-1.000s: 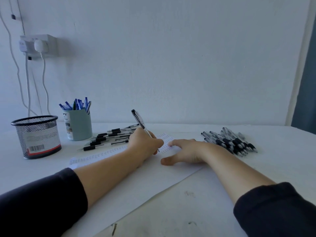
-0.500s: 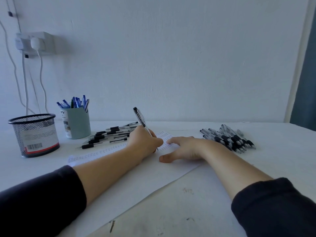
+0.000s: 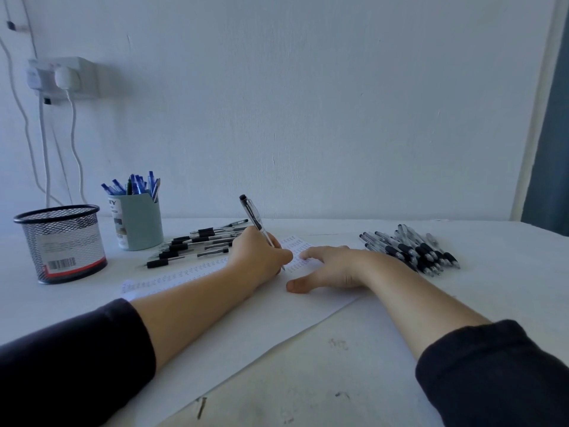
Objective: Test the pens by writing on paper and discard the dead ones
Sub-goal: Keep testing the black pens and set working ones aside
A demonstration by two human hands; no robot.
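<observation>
Two bare hands are on my white sheet of paper [image 3: 246, 334]: my left hand [image 3: 258, 257] grips a clear-barrelled black-tipped pen [image 3: 257, 223], its tip down on the paper among rows of small marks, while my right hand [image 3: 332, 268] lies flat with fingers spread, holding nothing. One pile of black-grip pens [image 3: 197, 245] lies just beyond my left hand beside a pale green cup [image 3: 138, 224] and a black mesh pot [image 3: 63, 243], another pile [image 3: 412, 249] to the right.
</observation>
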